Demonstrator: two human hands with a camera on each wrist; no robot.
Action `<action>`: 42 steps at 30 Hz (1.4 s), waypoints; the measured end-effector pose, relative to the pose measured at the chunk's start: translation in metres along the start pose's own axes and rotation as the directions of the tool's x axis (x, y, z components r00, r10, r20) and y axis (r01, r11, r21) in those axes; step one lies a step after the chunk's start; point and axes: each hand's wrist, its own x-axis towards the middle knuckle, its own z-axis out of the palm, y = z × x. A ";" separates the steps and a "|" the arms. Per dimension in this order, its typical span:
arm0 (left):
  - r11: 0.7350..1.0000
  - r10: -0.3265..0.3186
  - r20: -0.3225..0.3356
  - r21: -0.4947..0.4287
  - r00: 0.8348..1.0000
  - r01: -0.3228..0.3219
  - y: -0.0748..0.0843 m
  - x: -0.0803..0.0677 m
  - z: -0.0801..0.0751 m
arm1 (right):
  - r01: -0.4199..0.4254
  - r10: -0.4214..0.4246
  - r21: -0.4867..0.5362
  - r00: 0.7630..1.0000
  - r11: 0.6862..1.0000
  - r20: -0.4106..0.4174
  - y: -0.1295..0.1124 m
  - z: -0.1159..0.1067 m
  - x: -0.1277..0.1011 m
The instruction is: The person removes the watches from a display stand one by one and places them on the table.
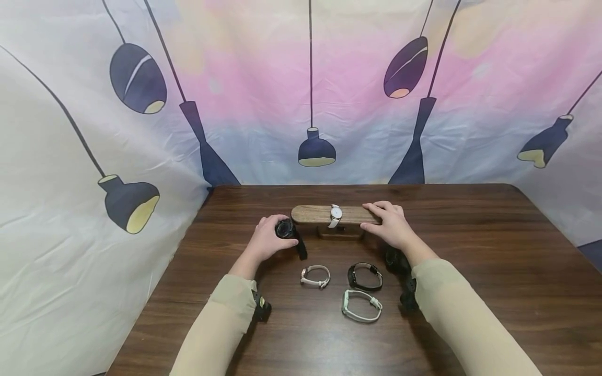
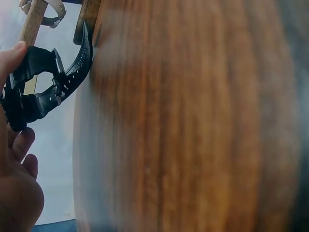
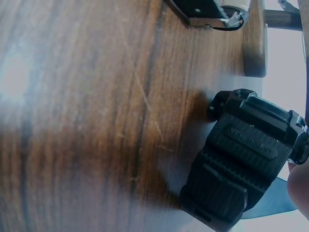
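A wooden watch stand has a long rounded bar on top, with a white-strapped watch around its middle. At the bar's left end, my left hand grips a chunky black watch between thumb and fingers. Its holed black strap hangs loose in the left wrist view. My right hand holds the bar's right end, thumb at the front edge and fingers at the back. Beneath that wrist another black watch rests on the table, partly hidden by the forearm in the head view.
In front of the stand lie a pale-strapped watch, a slim black watch and a mint-green watch. The dark wooden table ends at a fabric backdrop printed with lamps. Black wrist cameras sit below both sleeves.
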 end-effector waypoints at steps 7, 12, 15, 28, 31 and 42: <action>0.998 -0.014 0.012 -0.060 1.000 0.015 -0.002 -0.005 0.000 | 0.002 -0.002 0.002 1.000 1.000 0.002 -0.001 -0.001 0.000; 0.995 -0.035 0.022 -0.092 0.999 0.037 -0.004 -0.010 0.001 | 0.002 -0.002 0.001 1.000 1.000 -0.004 -0.001 -0.001 0.000; 0.994 -0.047 0.026 -0.101 0.999 0.049 -0.006 -0.013 0.001 | 0.000 0.000 0.000 1.000 1.000 0.001 -0.001 -0.001 0.000; 0.991 -0.057 0.053 -0.116 0.997 0.063 -0.006 -0.027 0.000 | 0.000 0.000 -0.001 1.000 1.000 -0.001 0.001 -0.001 -0.001; 0.990 -0.064 0.064 -0.125 0.996 0.071 -0.006 -0.030 -0.001 | 0.001 -0.001 -0.001 1.000 1.000 -0.001 0.001 -0.001 -0.001; 0.987 -0.085 0.072 -0.132 0.994 0.094 -0.014 -0.040 -0.003 | 0.009 -0.009 -0.004 1.000 1.000 0.001 0.002 0.000 -0.001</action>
